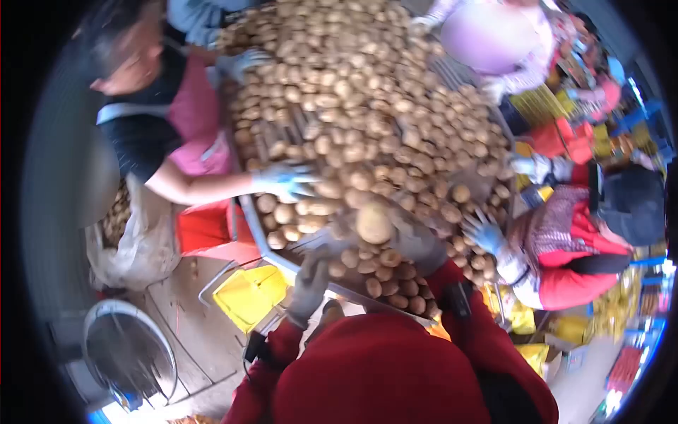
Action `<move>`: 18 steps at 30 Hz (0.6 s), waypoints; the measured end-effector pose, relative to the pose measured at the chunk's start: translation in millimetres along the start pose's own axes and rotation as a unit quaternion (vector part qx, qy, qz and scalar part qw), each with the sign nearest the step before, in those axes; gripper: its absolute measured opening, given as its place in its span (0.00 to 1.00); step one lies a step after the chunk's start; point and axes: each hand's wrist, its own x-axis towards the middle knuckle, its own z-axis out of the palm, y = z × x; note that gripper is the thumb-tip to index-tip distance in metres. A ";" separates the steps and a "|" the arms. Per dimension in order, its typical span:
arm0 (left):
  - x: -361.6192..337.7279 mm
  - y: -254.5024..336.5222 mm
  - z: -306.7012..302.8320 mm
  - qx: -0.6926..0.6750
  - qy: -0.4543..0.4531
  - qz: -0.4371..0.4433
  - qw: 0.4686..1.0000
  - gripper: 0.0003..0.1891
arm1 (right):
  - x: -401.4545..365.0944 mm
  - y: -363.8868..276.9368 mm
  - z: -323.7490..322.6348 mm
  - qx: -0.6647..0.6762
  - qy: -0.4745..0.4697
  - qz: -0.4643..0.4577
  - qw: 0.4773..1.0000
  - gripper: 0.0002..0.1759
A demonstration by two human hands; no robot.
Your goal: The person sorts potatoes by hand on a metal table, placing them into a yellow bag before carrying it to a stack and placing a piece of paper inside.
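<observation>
Brown potatoes [353, 92] lie heaped on a large table with a metal rim [263, 244]. My right hand [418, 242], in a grey glove, is over the near part of the heap, beside a large pale potato [373, 223]; blur hides whether its fingers grip that potato. My left hand [308, 286], gloved in grey too, is at the table's near edge, left of a small group of potatoes [402, 286]. Its fingers point up and away from me, and I cannot make out anything in them.
A co-worker in a pink apron [194, 113] reaches in from the left; another in a red sleeve [579, 286] works at the right. Others stand at the far side. A red crate [212, 230], yellow crate [251, 295] and round bin [131, 353] are lower left.
</observation>
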 end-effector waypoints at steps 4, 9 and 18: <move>-9.4 29.9 -5.8 -0.464 -0.191 -0.194 0.843 0.26 | -32.3 75.7 24.0 -0.516 -0.010 -0.131 0.846 0.26; -41.8 8.6 -4.9 -0.558 -0.156 -0.175 0.796 0.24 | -16.2 69.0 104.6 -0.479 -0.119 -0.108 0.863 0.16; -135.0 -133.2 -134.9 -0.551 0.099 -0.175 0.810 0.18 | 0.2 92.6 151.2 -0.198 -0.021 0.059 0.978 0.13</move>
